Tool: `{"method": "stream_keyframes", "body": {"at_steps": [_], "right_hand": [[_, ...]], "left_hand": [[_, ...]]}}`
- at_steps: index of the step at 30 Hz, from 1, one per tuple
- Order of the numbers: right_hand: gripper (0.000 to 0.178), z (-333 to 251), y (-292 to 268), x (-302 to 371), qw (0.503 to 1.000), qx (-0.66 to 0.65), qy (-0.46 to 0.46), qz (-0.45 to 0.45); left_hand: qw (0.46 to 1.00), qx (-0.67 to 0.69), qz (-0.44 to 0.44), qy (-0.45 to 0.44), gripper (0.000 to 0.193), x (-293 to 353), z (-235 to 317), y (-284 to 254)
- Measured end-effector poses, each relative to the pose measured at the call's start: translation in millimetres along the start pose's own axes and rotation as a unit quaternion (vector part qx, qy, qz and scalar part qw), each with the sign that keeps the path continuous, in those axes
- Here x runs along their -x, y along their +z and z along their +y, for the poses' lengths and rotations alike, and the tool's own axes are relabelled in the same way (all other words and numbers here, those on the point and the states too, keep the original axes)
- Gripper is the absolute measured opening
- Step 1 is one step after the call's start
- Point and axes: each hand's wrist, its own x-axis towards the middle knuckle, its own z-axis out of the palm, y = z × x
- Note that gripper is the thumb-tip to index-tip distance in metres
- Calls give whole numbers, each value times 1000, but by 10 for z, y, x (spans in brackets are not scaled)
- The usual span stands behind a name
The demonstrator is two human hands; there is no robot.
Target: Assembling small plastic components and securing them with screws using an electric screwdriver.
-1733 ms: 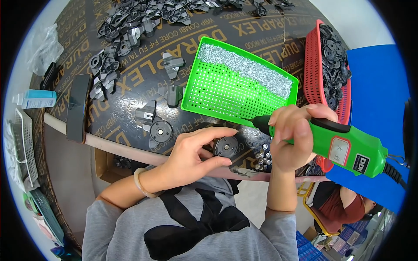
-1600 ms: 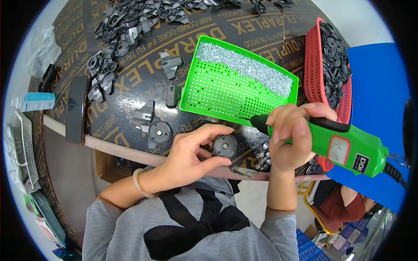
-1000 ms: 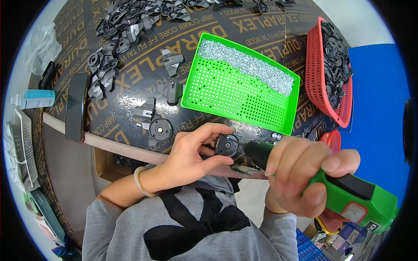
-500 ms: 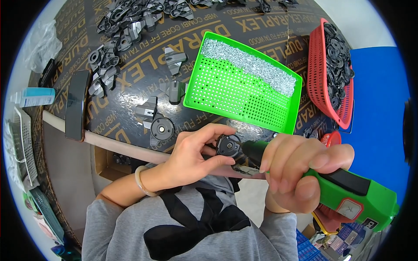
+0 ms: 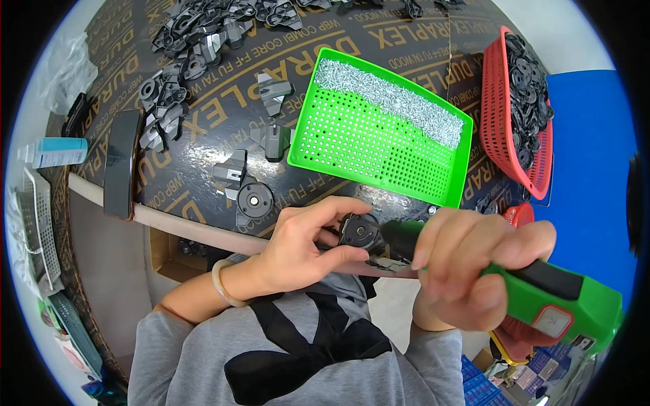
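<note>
At the table's front edge, my left hand (image 5: pixel 308 237) pinches a round black plastic part (image 5: pixel 359 231) between thumb and fingers. My right hand (image 5: pixel 477 264) is wrapped round a green and black power screwdriver (image 5: pixel 558 294). The dark nose of the tool points left at the round part; a small gap seems to lie between them, and its bit is too blurred to make out. Just beyond my left hand lie another round black part (image 5: pixel 255 200) and a grey-black winged part (image 5: pixel 231 168).
A green perforated tray (image 5: pixel 365 181) holds many small silvery screws (image 5: pixel 393 98). Right of it stands a red basket (image 5: pixel 495 108) of black parts. More parts (image 5: pixel 196 47) lie heaped at the far left, near a phone (image 5: pixel 122 162) and a blue bottle (image 5: pixel 59 152).
The screwdriver has shifted slightly right, and its nose is a little farther from the round part. My left hand keeps its pinch; the whole view has slid very slightly.
</note>
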Motion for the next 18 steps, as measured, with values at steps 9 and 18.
{"method": "stream_keyframes", "body": {"at_steps": [9, 18], "right_hand": [[34, 426, -327, -199, 989, 89, -83, 86], [31, 551, -348, -203, 987, 77, -115, 83]], "left_hand": [[998, 53, 3, -25, 54, -48, -40, -6], [996, 83, 23, -15, 52, -59, -51, 26]]}}
